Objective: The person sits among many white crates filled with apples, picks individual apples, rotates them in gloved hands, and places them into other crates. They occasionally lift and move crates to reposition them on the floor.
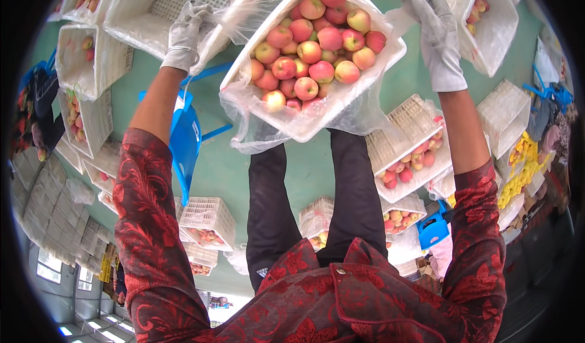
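A white plastic crate [292,128] full of red-and-yellow apples [309,51] stands before me, tilted in the view. Clear plastic liner film [261,135] lines it and hangs over its rim. In a pale work glove, my left hand [185,36] pinches a stretched edge of the film left of the crate, in front of another lined crate [137,20]. My right hand [435,36], gloved likewise, grips the film on the crate's right side. Both hands are raised apart from the apples, with the film drawn taut towards the left one.
A blue plastic stool [185,146] stands left of my legs. Crates of apples [409,151] sit to the right, and more [208,224] stand behind me. Lined crates [82,61] line the left side. Other people [43,100] are at the far left and right edges.
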Available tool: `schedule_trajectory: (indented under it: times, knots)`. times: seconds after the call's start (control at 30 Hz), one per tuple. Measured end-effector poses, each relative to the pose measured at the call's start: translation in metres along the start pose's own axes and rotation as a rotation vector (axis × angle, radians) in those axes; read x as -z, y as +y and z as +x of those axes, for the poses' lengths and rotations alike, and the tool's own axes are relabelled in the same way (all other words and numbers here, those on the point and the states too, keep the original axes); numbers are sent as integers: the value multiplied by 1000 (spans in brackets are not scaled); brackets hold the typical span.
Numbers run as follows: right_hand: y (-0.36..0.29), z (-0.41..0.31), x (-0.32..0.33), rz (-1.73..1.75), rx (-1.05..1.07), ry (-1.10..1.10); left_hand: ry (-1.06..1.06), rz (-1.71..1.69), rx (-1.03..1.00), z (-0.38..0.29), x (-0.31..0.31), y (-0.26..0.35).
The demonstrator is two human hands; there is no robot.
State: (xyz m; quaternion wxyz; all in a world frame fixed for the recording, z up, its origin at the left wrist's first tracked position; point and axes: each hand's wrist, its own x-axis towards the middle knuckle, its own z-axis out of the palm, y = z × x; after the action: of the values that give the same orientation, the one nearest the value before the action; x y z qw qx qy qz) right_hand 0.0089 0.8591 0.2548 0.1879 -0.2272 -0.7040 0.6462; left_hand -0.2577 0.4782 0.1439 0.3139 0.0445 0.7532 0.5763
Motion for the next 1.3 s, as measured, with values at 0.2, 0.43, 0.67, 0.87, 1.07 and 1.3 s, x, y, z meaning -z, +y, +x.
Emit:
schedule_trajectory:
  times: [0.2, 0.43, 0.67, 0.87, 1.07, 1.3]
  knots:
    - [-20, -8, -22, -94, 95, 152, 177, -329, 168, -20, 9, -2]
    - [-67, -72, -66, -367, 311, 232, 347, -504, 221, -40, 44, -19]
    - [-30, -107, -102, -447, 331, -330, 418, -275, 84, -41, 68, -32]
    - [18, -18, -27, -747, 500, 90, 369, -372, -130, -83, -11, 35]
    - [102, 21, 39, 29, -303, 462, 97, -351, 209, -186, -108, 1]
    - [28, -22, 49, -258, -669, -682, -237, -140, 367, -219, -144, -82]
